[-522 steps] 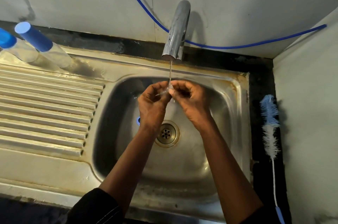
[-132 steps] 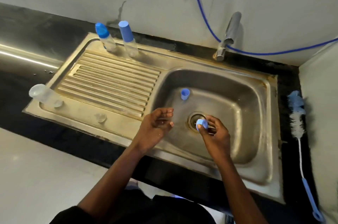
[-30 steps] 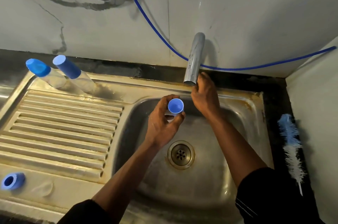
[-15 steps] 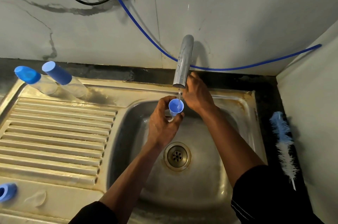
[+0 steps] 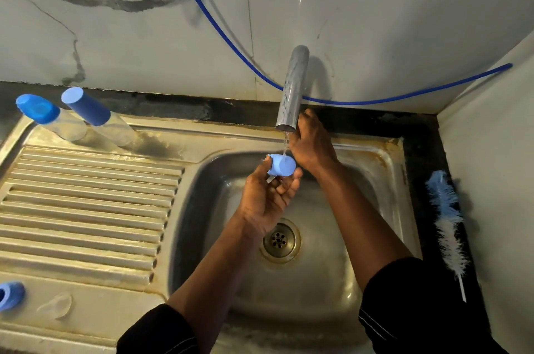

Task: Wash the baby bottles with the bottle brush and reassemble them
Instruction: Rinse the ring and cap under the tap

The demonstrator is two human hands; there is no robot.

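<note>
1. Far left, a blue collar ring [image 5: 10, 296] lies at the front corner of the draining board [image 5: 86, 209], with a clear teat [image 5: 56, 305] just beside it. Both sit near the edge, so a stray sleeve could likely knock them off.
2. At the back of the board stand two capped bottles [image 5: 95, 119], close together. One nudge might topple both.
3. Over the basin, the left hand [image 5: 265, 197] pinches a blue cap [image 5: 281, 165] between thumb and curled fingers, tipped on its side under the thin stream. The cap is wet and the grip is light. If it slips, it would probably fall towards the drain [image 5: 279, 239] directly below.
4. The right hand [image 5: 310, 142] reaches behind the tap [image 5: 291, 87]. Whether it grips a handle cannot be told, since the spout hides its fingers. A harder flow could splash water off the cap or push it out of the pinch.
5. At right, the bottle brush [image 5: 446, 223] lies on the dark counter [image 5: 419, 151] well away from both hands. If it is left there, the cap may get only a rinse rather than a scrub.
</note>
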